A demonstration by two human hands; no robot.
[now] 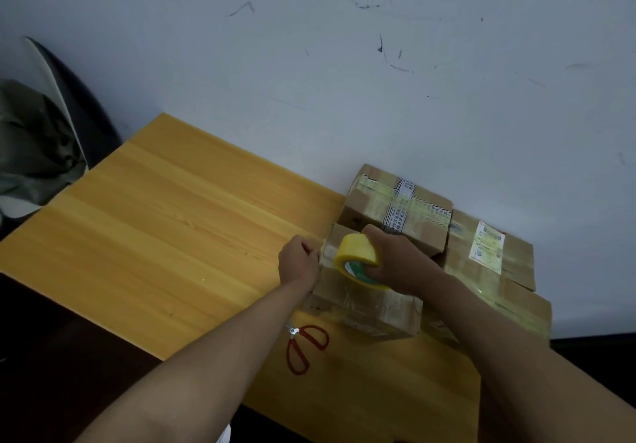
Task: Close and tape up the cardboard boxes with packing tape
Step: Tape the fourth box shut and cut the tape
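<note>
- Wall (344, 64): pale, scuffed w/ dark marks, runs behind the desk's far edge.
- Desk (172, 219): yellow wood-grain top, set at an angle; all boxes sit at its far right corner, against the wall.
- Chair (69, 98): dark, w/ grey-green cloth bundle (31, 139) on it, just past desk's left corner.
- Large box (495, 270): cardboard, flat, rightmost, along desk's right edge; white shipping label (487, 246) on top, clear tape across it.
- Back box (399, 205): cardboard, closed, nearest the wall; crossed strips of printed tape on lid. Touches large box on its right.
- Front box (371, 308): cardboard, nearest the person, in front of back box and touching it; shiny clear tape over top and front face.
- Right hand (395, 260): grasps tape roll from the side, fingers into the core; rests on top of front box.
- Left hand (297, 258): clenched, pinching free end of the tape at front box's left edge.
- Tape roll (358, 260): yellowish clear tape, green inner core, tilted on top of front box; short strip runs from it to left hand.
- Scissors (306, 346): red handles, lying on desk near its front edge, just beside front box, partly under left forearm.
</note>
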